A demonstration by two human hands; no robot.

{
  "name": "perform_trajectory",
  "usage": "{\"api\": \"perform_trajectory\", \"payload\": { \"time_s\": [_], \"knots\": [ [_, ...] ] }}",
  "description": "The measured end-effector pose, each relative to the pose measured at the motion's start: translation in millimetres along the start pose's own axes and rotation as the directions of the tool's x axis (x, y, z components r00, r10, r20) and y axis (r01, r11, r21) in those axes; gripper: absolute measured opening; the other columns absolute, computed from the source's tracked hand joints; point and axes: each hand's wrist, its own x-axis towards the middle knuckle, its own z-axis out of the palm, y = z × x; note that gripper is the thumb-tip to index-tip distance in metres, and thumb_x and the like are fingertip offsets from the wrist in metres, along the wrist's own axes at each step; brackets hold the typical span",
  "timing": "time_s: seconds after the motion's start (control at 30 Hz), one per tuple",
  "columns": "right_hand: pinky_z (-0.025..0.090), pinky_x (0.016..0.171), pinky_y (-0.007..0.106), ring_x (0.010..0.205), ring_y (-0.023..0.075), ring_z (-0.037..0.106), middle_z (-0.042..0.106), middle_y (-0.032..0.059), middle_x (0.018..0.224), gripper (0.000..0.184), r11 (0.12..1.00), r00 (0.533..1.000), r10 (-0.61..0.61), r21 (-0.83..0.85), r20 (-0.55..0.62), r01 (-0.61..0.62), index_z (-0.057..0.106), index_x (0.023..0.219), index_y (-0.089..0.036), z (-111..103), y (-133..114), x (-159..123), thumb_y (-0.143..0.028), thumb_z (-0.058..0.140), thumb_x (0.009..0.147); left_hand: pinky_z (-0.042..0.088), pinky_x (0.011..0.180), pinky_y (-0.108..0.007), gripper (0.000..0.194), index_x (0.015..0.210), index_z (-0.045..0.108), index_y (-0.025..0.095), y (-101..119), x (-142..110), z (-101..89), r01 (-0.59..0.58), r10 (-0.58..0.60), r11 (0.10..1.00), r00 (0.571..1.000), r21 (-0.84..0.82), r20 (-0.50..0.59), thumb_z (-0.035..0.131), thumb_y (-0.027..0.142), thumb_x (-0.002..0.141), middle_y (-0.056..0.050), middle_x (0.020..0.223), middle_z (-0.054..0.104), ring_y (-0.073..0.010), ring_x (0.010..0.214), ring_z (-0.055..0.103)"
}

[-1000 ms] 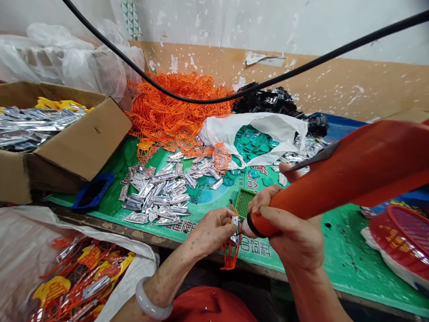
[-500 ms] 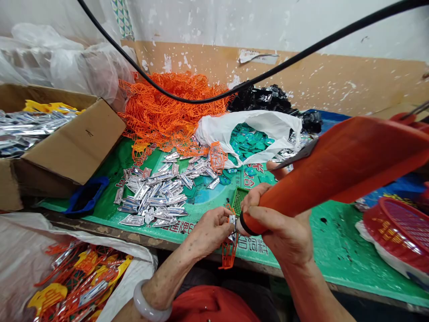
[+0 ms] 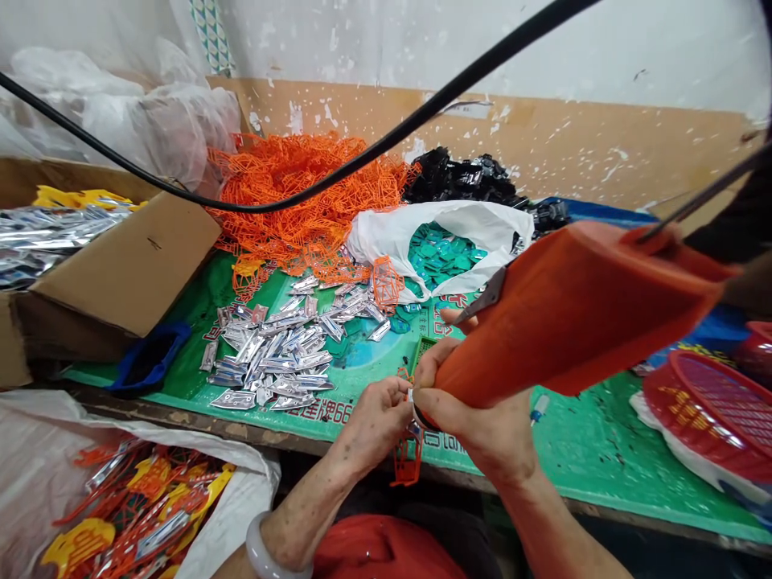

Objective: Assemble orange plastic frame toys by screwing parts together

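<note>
Orange plastic frame (image 3: 408,466) is at the near edge of the worktop (image 3: 603,458), between the two hands; its upper part is largely hidden by fingers and tool. Left hand (image 3: 377,414): fingers drawn together in a pinch, holding the frame. Right hand (image 3: 482,426): wrapped around the front of an orange power tool (image 3: 543,322), thumb along the near side. Tool nose points down-left at the frame, beside the left fingertips; exact contact cannot be told.

Worktop, left of centre: loose pile of silver pieces (image 3: 277,350). Behind it, a large heap of orange frames (image 3: 301,189). Right of the heap, a white bag (image 3: 383,229) lies open, green pieces (image 3: 446,257) inside; black parts (image 3: 464,177) are piled behind the bag. Far right, a red basket (image 3: 712,418). Left, an open cardboard box (image 3: 129,265) containing silver and yellow pieces, with a blue container (image 3: 150,358) just beside it. Lower left, a white sack (image 3: 241,498) holds orange, yellow and silver parts. Black cable (image 3: 259,207) hangs across the view.
</note>
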Motion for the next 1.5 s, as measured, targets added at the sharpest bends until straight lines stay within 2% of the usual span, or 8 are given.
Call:
{"api": "perform_trajectory", "payload": {
  "time_s": [0.37,0.63,0.77,1.0,1.1,1.23,1.37,1.5],
  "knots": [
    [0.056,0.061,0.031,0.054,0.0131,0.056,0.059,-0.0023,0.060,0.013,0.996,0.999,-0.042,-0.084,0.018,0.043,0.058,0.054,-0.021,0.1,-3.1,-2.8,-0.011,0.067,0.057,0.043,0.060,-0.025,0.011,0.072,0.059,0.017,-7.0,1.1,4.8,-0.063,0.061,0.998,0.993,-0.020,-0.100,0.061,0.027,0.069,0.001,0.060,0.057,-0.0157,0.064,0.054],
    [0.045,0.035,0.025,0.048,0.0126,0.054,0.056,-0.0022,0.062,0.013,0.972,0.998,0.014,0.237,-0.066,0.002,0.062,0.064,-0.018,-21.3,-7.9,11.3,-0.018,0.074,0.061,0.036,0.047,-0.019,0.017,0.087,0.059,0.016,2.7,-15.3,-24.0,0.007,-0.009,0.994,1.000,0.109,0.020,0.059,0.032,0.079,0.004,0.062,0.056,-0.0100,0.053,0.049],
    [0.041,0.027,0.027,0.039,0.0123,0.050,0.058,-0.0020,0.062,0.021,0.985,0.967,-0.019,0.164,-0.254,0.062,0.061,0.068,-0.017,-39.9,-4.6,38.3,-0.023,0.080,0.059,0.046,0.057,-0.020,0.015,0.084,0.058,0.016,0.7,-25.0,-41.6,0.023,-0.045,0.970,0.995,-0.240,-0.087,0.065,0.029,0.080,0.000,0.073,0.063,-0.0111,0.063,0.058],
    [0.050,0.048,0.031,0.055,0.0158,0.057,0.062,0.0003,0.074,0.043,0.974,0.858,-0.171,-0.216,-0.484,0.072,0.060,0.087,-0.018,-66.5,16.8,67.2,-0.035,0.083,0.055,0.051,0.059,-0.022,0.026,0.105,0.058,0.013,-8.8,-11.8,-48.4,0.044,-0.266,0.658,0.948,-0.752,-0.177,0.045,0.005,0.084,-0.002,0.073,0.067,-0.0109,0.057,0.062],
    [0.052,0.071,0.048,0.089,0.0299,0.060,0.059,0.0119,0.103,0.070,0.771,0.772,-0.456,-0.631,-0.444,0.093,0.048,0.126,-0.016,-66.7,22.1,59.7,-0.040,0.076,0.066,0.050,0.050,-0.025,0.033,0.109,0.058,0.012,-3.8,-10.0,-43.4,0.059,-0.284,0.632,0.945,-0.773,-0.160,0.033,0.028,0.096,-0.006,0.075,0.070,-0.0158,0.058,0.064],
    [0.034,0.098,0.059,0.124,0.0389,0.037,0.040,0.0184,0.132,0.079,0.180,0.521,-0.854,-0.941,-0.004,0.288,0.035,0.139,-0.017,-52.1,34.8,53.3,-0.030,0.073,0.071,0.050,0.049,-0.027,0.047,0.110,0.062,0.013,2.3,-12.1,-32.5,0.089,-0.293,0.640,0.946,-0.763,-0.136,0.039,0.050,0.093,-0.008,0.078,0.073,-0.0197,0.059,0.067],
    [0.039,0.093,0.046,0.110,0.0280,0.050,0.059,0.0103,0.111,0.024,0.146,0.820,-0.464,-0.884,0.335,0.444,0.061,0.108,-0.020,-30.5,57.9,67.9,-0.023,0.058,0.085,0.055,0.065,-0.034,0.040,0.102,0.066,0.013,3.0,-12.9,-24.1,0.067,-0.297,0.593,0.944,-0.803,-0.140,0.056,0.049,0.085,-0.007,0.069,0.073,-0.0216,0.058,0.069],
    [0.043,0.077,0.034,0.093,0.0227,0.058,0.067,0.0068,0.096,0.016,0.165,0.857,-0.130,-0.841,0.499,0.515,0.067,0.098,-0.022,-9.0,80.1,83.6,-0.023,0.057,0.085,0.055,0.066,-0.035,0.037,0.082,0.067,0.013,-0.3,-13.5,-25.7,0.089,-0.359,0.526,0.925,-0.846,-0.126,0.064,0.049,0.080,-0.005,0.057,0.070,-0.0203,0.050,0.066]
  ]
}}
